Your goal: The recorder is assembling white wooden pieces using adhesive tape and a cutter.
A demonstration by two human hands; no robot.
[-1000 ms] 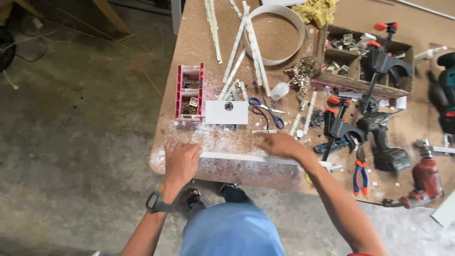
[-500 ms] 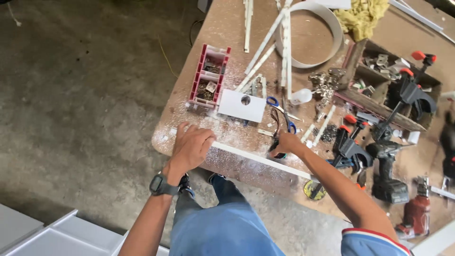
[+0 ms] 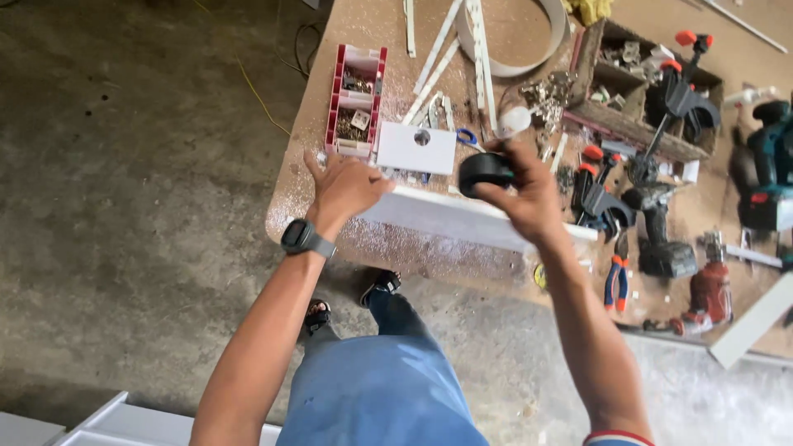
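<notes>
My left hand [image 3: 345, 187] rests with fingers spread on the left end of a long white strip [image 3: 446, 216] that lies along the front of the dusty workbench [image 3: 306, 177]. A dark watch sits on that wrist. My right hand [image 3: 522, 186] is raised above the strip and grips a small round black object [image 3: 484, 172], which looks like a roll or tape measure. Just beyond the hands lies a white square plate with a hole [image 3: 415, 148] and a red compartment box of small parts [image 3: 356, 101].
Black clamps with orange tips [image 3: 601, 194], pliers with orange-blue handles [image 3: 615, 277], a cordless drill [image 3: 661, 239] and a red tool [image 3: 706, 291] crowd the right of the bench. White strips [image 3: 475, 49], a curved white band [image 3: 545, 45] and a wooden parts tray [image 3: 628, 91] lie at the back. Concrete floor at left.
My right hand has lifted off the bench holding the round black object. My left hand stays on the strip's left end, fingers now spread. The camera view shifted closer.
</notes>
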